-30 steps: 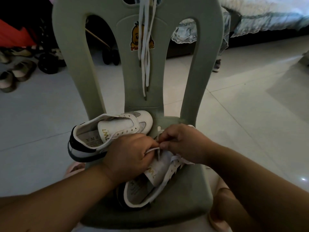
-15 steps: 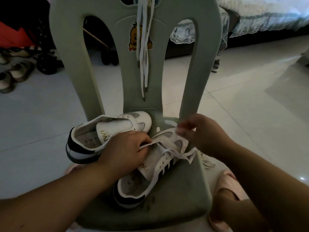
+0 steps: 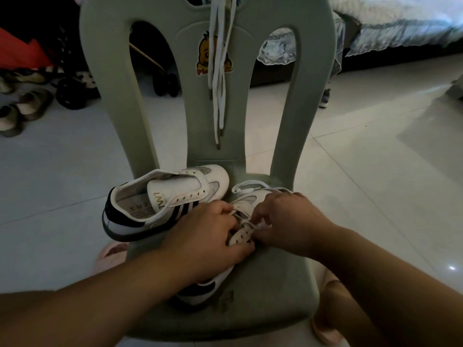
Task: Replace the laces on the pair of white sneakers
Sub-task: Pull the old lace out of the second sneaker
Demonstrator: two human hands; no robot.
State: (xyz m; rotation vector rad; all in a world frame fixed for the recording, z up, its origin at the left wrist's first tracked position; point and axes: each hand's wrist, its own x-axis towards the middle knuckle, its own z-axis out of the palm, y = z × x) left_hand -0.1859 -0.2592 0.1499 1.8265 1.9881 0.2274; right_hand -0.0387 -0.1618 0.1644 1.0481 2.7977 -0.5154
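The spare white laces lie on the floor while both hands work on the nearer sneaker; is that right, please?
Not quite: in the head view the spare white laces hang down the chair backrest. Left hand and right hand do work on the nearer sneaker.

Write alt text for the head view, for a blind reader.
A left hand holds a white sneaker on a grey-green chair while the right hand pinches its lace. An unlaced sneaker lies beside it; spare laces hang above.
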